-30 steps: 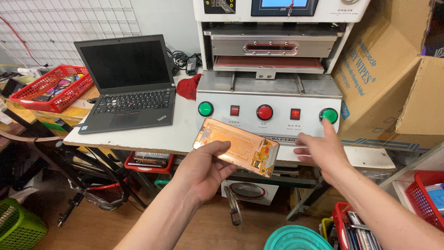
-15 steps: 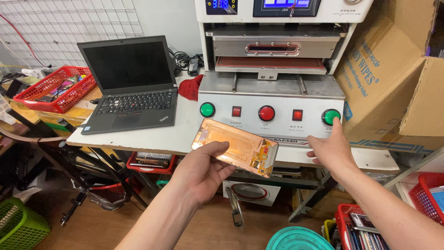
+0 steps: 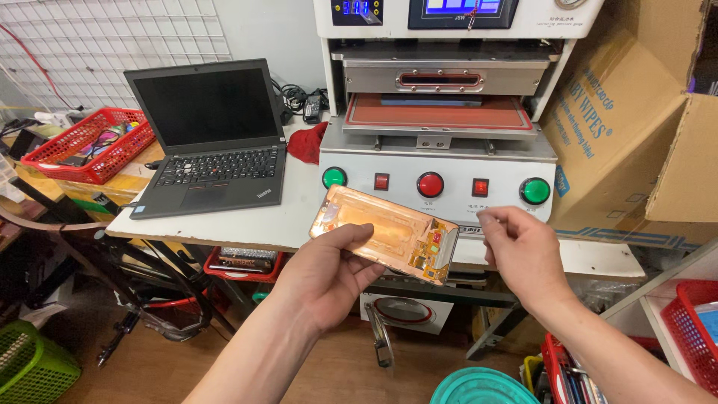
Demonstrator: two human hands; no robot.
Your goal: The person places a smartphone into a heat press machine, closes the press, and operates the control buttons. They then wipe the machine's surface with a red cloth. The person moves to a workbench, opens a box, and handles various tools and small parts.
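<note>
My left hand point(image 3: 325, 275) holds a copper-coloured phone screen panel point(image 3: 385, 232) flat, back side up, its thumb resting on the near edge. The panel hovers in front of a white press machine point(image 3: 441, 161) with green and red buttons on its front. My right hand point(image 3: 523, 251) is just right of the panel's end, fingers curled with thumb and forefinger pinched near the panel's corner, a small gap between them and it. Whether anything is pinched there is too small to tell. The machine's tray with a red pad point(image 3: 437, 112) stands open.
An open black laptop point(image 3: 209, 138) sits on the white table point(image 3: 292, 217) at left, beside a red basket point(image 3: 90, 144). A large cardboard box point(image 3: 636, 135) stands right of the machine. Below are a green basket point(image 3: 34, 366), a teal lid point(image 3: 479, 387) and red bins point(image 3: 688, 329).
My right hand has pulled back from the machine's green button at right and come in beside the panel's right end. My left hand keeps holding the panel nearly still.
</note>
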